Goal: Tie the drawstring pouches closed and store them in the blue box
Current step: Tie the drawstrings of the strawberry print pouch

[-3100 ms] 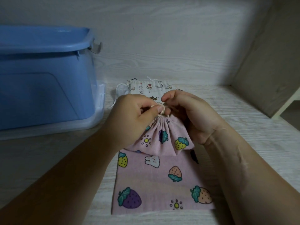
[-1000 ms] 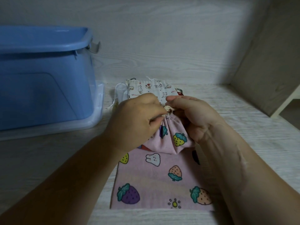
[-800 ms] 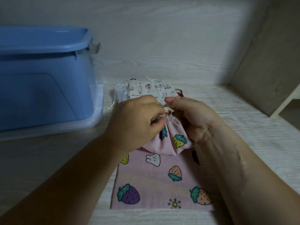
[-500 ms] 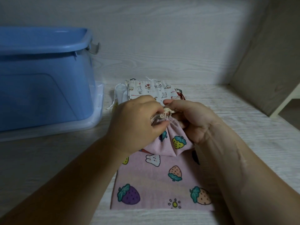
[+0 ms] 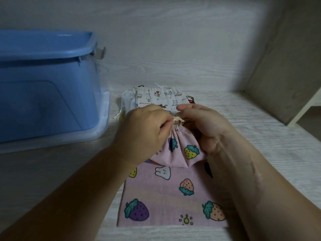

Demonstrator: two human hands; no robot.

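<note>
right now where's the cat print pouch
In the head view the cat-print pouch lies flat at centre, towards the back of the table, just behind the gathered pink strawberry pouch and to the right of the blue box.

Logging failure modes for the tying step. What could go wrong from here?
1. The left hand and right hand pinch the cord at the small pouch's gathered neck. Little of the knot shows; if it is loose, the neck may reopen on release.
2. The cat pouch lies just behind the hands with loose strings, which might snag on the lift.
3. The box has a high rim; a low carry could hit its wall.
</note>
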